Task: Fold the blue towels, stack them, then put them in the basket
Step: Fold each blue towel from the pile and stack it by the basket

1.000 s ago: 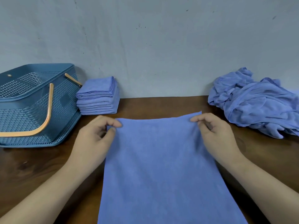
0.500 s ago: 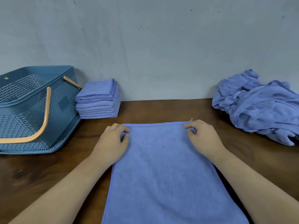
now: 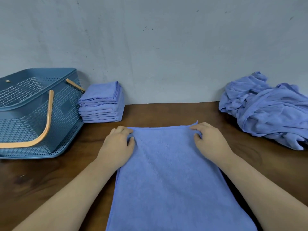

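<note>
two far corners of the blue towel (image 3: 170,180) are pinched by left hand (image 3: 116,145) and right hand (image 3: 210,142).

The left hand (image 3: 116,147) and the right hand (image 3: 211,142) are bare, with short nails (few of them face the camera). The left forearm (image 3: 66,197) and the right forearm (image 3: 266,189) are bare too along their whole visible length, smooth and slim, widening toward the view's lower corners.

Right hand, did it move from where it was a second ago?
Yes. The right hand has moved left, away from the crumpled towel pile, still pinching the far corner of the flat towel.
</note>
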